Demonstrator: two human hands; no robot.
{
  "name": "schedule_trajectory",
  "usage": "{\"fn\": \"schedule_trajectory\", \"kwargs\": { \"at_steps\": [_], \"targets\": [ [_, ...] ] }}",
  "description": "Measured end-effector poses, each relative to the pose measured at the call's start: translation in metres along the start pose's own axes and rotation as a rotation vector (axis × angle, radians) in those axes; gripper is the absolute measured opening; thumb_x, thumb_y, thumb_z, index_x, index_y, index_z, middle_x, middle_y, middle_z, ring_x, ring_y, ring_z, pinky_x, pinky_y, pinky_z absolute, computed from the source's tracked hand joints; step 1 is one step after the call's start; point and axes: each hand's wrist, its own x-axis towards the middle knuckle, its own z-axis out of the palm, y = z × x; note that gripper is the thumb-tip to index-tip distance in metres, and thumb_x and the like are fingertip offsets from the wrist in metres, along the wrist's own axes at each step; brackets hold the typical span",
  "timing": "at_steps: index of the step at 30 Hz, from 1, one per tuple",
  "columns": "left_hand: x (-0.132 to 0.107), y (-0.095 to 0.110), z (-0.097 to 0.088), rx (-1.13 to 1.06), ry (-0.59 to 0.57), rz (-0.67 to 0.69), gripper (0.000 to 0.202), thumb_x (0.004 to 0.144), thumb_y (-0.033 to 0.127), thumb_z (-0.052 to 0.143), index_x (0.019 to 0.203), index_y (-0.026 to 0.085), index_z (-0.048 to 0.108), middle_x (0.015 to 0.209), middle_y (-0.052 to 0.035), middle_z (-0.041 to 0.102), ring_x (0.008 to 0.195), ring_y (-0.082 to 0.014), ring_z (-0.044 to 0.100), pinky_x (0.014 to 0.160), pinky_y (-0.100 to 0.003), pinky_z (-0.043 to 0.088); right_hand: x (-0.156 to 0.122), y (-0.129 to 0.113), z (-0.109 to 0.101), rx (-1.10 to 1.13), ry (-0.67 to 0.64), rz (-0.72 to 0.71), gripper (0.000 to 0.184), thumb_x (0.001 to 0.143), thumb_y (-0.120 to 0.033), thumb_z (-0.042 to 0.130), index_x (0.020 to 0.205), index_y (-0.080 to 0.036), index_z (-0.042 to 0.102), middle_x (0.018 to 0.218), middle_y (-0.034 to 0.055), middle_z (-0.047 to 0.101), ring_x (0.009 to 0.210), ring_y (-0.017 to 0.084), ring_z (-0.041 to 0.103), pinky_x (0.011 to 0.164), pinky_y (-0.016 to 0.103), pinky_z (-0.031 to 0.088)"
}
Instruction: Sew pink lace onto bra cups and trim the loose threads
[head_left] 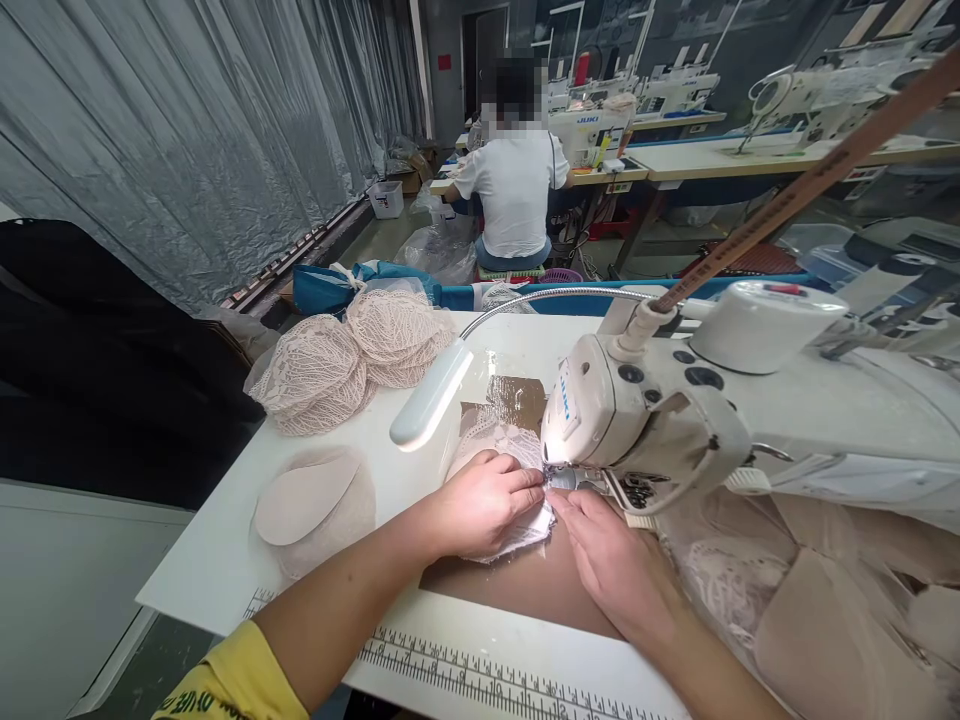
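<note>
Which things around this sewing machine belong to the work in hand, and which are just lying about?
Seem to belong:
lace piece, under the left hand
sewing machine, beside the right hand
lamp, bent over the table
lace stacks, similar-looking

Apparently just lying about:
blue bundle, behind the lace stacks
pale bin, farther back
purple basket, farther back

Left grip [487, 503] palm-down; right grip [613, 548] alongside

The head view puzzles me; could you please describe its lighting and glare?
In the head view, light pools around the lace piece under the left hand; glare streaks the brown patch beyond it; the black shape at left loses detail.
</note>
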Motion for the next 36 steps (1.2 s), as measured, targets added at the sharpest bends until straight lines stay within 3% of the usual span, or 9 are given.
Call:
{"fn": "schedule_trajectory", "kwargs": {
  "at_steps": [10,17,21,25,31,36],
  "targets": [
    [0.0,0.0,0.002,-0.022,0.068,0.002,0.031,0.095,0.027,0.042,0.119,0.015,0.058,0.12,-0.0117,0.062,0.101,-0.0212,0.054,0.086,-0.035,0.039,-0.002,0.004,-0.001,0.101,-0.006,0.014,0.04,0.087,-0.009,0.037,0.111,-0.016,0.069,0.104,0.0072,0.072,0.079,0.016,0.069,0.061,0.024,0.054],
    [0.004,-0.004,0.0,-0.054,0.055,-0.055,0.034,0.092,0.024,0.045,0.122,0.015,0.058,0.123,-0.0091,0.061,0.103,-0.0223,0.052,0.088,-0.036,0.04,-0.004,0.007,0.006,0.116,-0.055,0.038,0.041,0.089,-0.012,0.037,0.116,-0.016,0.067,0.106,0.0097,0.071,0.085,0.019,0.069,0.07,0.027,0.056],
    [0.005,-0.006,0.002,-0.052,0.071,-0.106,0.032,0.093,0.025,0.044,0.119,0.015,0.059,0.123,-0.0085,0.062,0.103,-0.0238,0.051,0.089,-0.037,0.039,-0.005,0.007,0.007,0.109,-0.086,0.067,0.043,0.089,-0.013,0.035,0.12,-0.018,0.065,0.107,0.0104,0.071,0.085,0.019,0.069,0.067,0.027,0.057],
    [0.003,-0.005,0.003,-0.015,0.068,-0.141,0.031,0.092,0.023,0.044,0.118,0.016,0.059,0.124,-0.0087,0.06,0.101,-0.0239,0.05,0.088,-0.038,0.039,-0.003,0.007,0.005,0.119,-0.037,0.083,0.042,0.09,-0.016,0.035,0.117,-0.02,0.067,0.102,0.0097,0.073,0.084,0.019,0.069,0.071,0.027,0.056],
    [-0.003,0.001,-0.005,-0.019,0.05,-0.027,0.033,0.095,0.033,0.041,0.118,0.019,0.059,0.126,-0.0097,0.056,0.102,-0.0234,0.05,0.091,-0.038,0.037,-0.001,0.008,0.002,0.089,0.011,0.139,0.039,0.091,-0.02,0.036,0.115,-0.024,0.067,0.092,0.0081,0.073,0.084,0.02,0.069,0.075,0.029,0.055],
    [-0.005,0.0,-0.004,-0.052,0.033,0.053,0.031,0.096,0.032,0.04,0.115,0.017,0.06,0.124,-0.0098,0.059,0.102,-0.0216,0.052,0.09,-0.037,0.037,-0.001,0.004,-0.003,0.066,-0.026,0.053,0.04,0.088,-0.014,0.037,0.112,-0.022,0.068,0.099,0.0063,0.072,0.076,0.016,0.067,0.062,0.024,0.052]
  ]
}}
